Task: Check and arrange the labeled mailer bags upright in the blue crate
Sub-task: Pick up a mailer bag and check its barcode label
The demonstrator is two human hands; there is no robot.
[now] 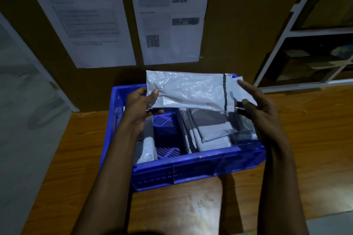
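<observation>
Holding a white bag (pixel 191 89) level above the far half of the crate (pixel 200 158), the left hand (pixel 142 105) pinches its left end, thumb on top. The right hand (pixel 254 105) grips the flap end, one finger stretched along the edge. Inside the crate, more bags (pixel 210 129) lean at its right side. The crate sits on the bench (pixel 181 206). Printed sheets (pixel 80 15) hang behind the crate.

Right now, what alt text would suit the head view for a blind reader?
Two bare hands, left hand and right hand, hold a white mailer bag by its ends above a blue crate on a wooden table. More mailer bags sit at both sides inside the crate. Printed sheets hang on the wall behind.
</observation>
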